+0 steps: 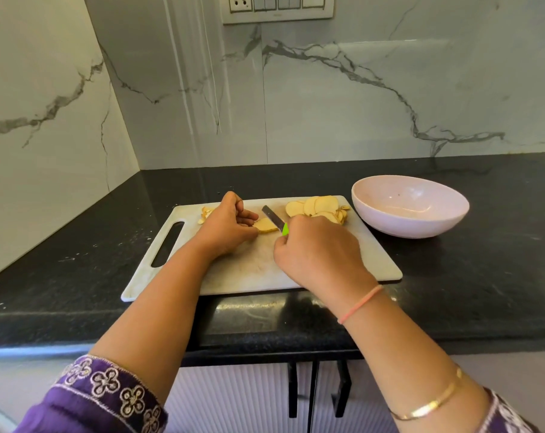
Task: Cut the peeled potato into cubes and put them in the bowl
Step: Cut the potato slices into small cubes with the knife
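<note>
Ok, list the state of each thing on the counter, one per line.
potato piece: on the cutting board, pinned by left hand
knife: gripped by right hand, blade against potato piece
potato slices: piled at board's far right, not cubed
bowl: upright, no potato inside
cutting board: flat on counter

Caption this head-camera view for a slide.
Left hand holds a potato piece on the board; right hand lays a knife across it.

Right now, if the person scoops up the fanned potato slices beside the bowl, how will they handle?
The potato slices look thin and lie overlapped, so they would probably slide apart rather than lift as one stack. Freshly cut faces are likely damp and slippery. Lying flat on the cutting board, they should not roll.
</note>
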